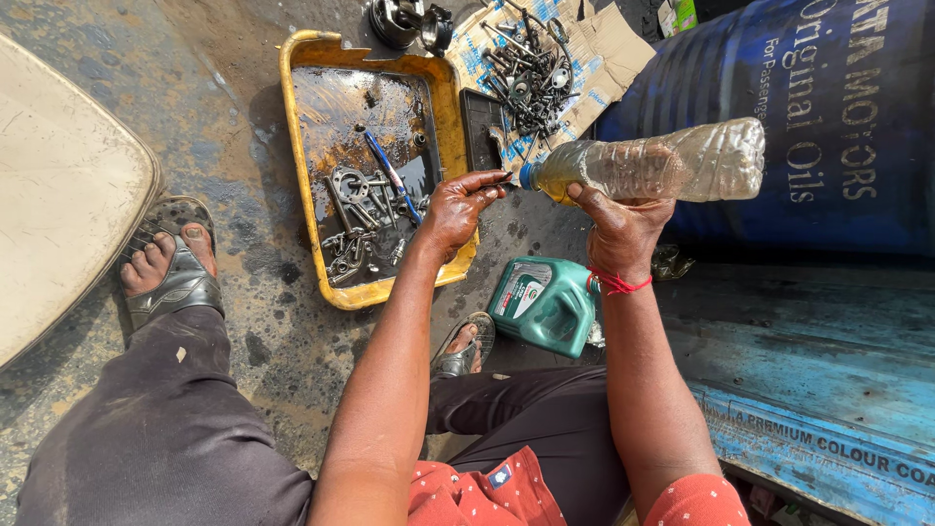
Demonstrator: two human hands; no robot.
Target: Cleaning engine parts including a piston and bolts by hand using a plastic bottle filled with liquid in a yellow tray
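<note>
We grip the plastic bottle (648,166) sideways w/ our right hand (621,226), so its neck faces our left hand (458,206), fingertips pinched at the blue cap (526,176), near the oily yellow tray (450,117).

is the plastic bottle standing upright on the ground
No, the plastic bottle lies sideways in the air, held by the right hand.

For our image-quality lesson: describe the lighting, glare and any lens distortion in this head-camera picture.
Head view: bright daylight, sharp focus throughout; glare on the oily film in the yellow tray; the clear plastic bottle, held by right hand with left hand at its cap, glints; wide-angle lens stretches legs at edges.
</note>
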